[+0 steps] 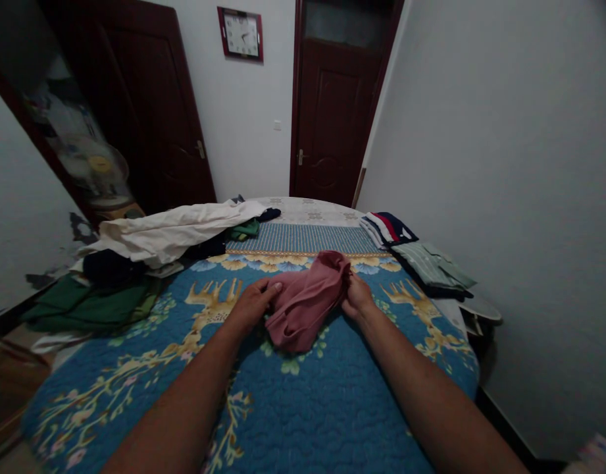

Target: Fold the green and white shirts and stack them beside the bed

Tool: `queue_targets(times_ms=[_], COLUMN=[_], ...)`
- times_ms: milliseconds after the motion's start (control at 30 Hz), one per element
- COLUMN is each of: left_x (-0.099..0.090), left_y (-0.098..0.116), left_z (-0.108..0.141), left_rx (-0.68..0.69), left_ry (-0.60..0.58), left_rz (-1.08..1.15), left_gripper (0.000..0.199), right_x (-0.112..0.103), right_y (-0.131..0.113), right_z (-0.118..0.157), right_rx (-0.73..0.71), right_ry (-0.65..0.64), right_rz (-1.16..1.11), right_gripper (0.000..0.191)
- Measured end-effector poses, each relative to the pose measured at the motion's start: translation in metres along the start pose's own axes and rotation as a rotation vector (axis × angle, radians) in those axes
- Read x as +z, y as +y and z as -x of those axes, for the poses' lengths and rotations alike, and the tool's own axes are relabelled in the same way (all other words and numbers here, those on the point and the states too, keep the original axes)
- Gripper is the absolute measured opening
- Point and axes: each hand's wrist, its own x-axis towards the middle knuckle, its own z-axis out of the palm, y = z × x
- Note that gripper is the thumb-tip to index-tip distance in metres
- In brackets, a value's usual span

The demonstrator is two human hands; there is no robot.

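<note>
A crumpled dusty-pink garment, its kind not clear, hangs bunched between my two hands just over the blue patterned bedspread. My left hand pinches its left edge, thumb on top. On the other side my right hand grips the upper right part, with some fingers hidden behind the cloth. The lower end of the garment droops toward the bedspread; whether it touches cannot be made out.
On the left lies a loose heap with a cream garment over dark and green clothes. Folded clothes sit at the right edge: a navy, red and white one and a pale green striped shirt. Walls and doors stand beyond.
</note>
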Motion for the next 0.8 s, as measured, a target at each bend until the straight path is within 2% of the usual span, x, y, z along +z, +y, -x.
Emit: queue_targets(times_ms=[100,200,267,333,367,433,500,567,633,700,800], left_x=[-0.006,-0.012,-0.015,-0.018,-0.019,-0.021,-0.021,-0.021,-0.023,-0.025,-0.029], left_y=[-0.004,-0.009,-0.013,-0.017,-0.018,-0.018,-0.015,-0.009,-0.003,0.002,0.006], left_z=[-0.007,-0.012,-0.013,-0.013,-0.013,-0.012,-0.009,-0.004,0.003,0.010,0.015], left_rx=[-0.013,-0.040,-0.101,-0.145,-0.136,-0.026,0.161,0.304,0.349,0.342,0.356], left_ry=[0.088,0.169,0.214,0.272,0.299,0.305,0.192,-0.020,-0.237,-0.386,-0.506], left_rz=[0.342,0.473,0.409,0.206,0.076,-0.170,-0.353,-0.484,-0.575,-0.629,-0.669], left_gripper=[0.048,0.049,0.046,0.045,0.044,0.041,0.034,0.038,0.059,0.077,0.075], right_x=[-0.006,-0.010,-0.011,-0.012,-0.013,-0.016,-0.018,-0.020,-0.022,-0.023,-0.022], right_y=[-0.005,-0.004,-0.001,0.003,0.004,0.005,0.004,0.001,-0.003,-0.007,-0.010], right_z=[-0.009,-0.013,-0.013,-0.013,-0.013,-0.014,-0.016,-0.017,-0.018,-0.017,-0.014], right_rx=[0.061,0.014,-0.018,-0.021,-0.012,0.019,0.058,0.087,0.103,0.120,0.132], right_ry=[0.087,0.122,0.106,0.099,0.101,0.094,0.061,0.017,-0.026,-0.051,-0.045], right_rz=[-0.201,-0.252,-0.264,-0.272,-0.276,-0.282,-0.285,-0.289,-0.293,-0.297,-0.307], right_gripper=[0.015,0.014,0.013,0.013,0.014,0.012,0.008,0.009,0.013,0.017,0.020])
